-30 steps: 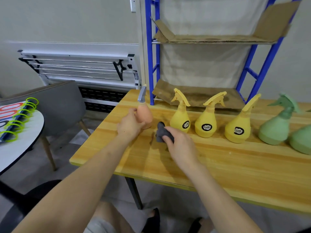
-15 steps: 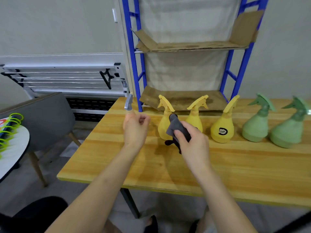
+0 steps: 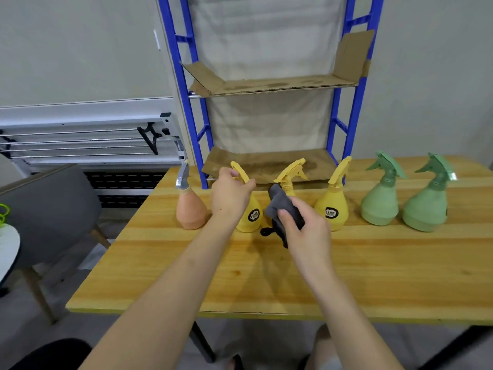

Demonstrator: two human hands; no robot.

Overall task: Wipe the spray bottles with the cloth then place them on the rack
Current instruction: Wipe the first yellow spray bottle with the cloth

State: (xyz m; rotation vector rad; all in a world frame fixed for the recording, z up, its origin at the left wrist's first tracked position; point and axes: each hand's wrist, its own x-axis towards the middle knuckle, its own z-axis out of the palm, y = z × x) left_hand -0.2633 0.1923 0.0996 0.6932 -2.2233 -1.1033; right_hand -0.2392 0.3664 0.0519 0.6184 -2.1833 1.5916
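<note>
Several spray bottles stand in a row on the wooden table [image 3: 266, 279]: an orange bottle [image 3: 190, 213] with a grey trigger, three yellow ones, two green ones [image 3: 380, 206] [image 3: 426, 210]. My left hand [image 3: 230, 194] curls around the neck of the left yellow bottle [image 3: 252, 218], which stands on the table. My right hand [image 3: 306, 232] grips a grey cloth [image 3: 281, 206] in front of the middle yellow bottle [image 3: 289, 178], mostly hiding it. The right yellow bottle [image 3: 332, 208] stands free. Behind them is the blue rack [image 3: 186, 116] with cardboard-lined shelves [image 3: 266, 85].
The rack's lower shelf [image 3: 266, 161] sits at table level just behind the bottles. A grey chair [image 3: 45, 209] stands left of the table, a folded metal drying rack [image 3: 80, 141] leans on the wall, and a round white table edge [image 3: 8, 249] shows at far left.
My left hand let go of the orange bottle and moved right onto the left yellow bottle. My right hand lifted the cloth off the table. The view shifted right.
</note>
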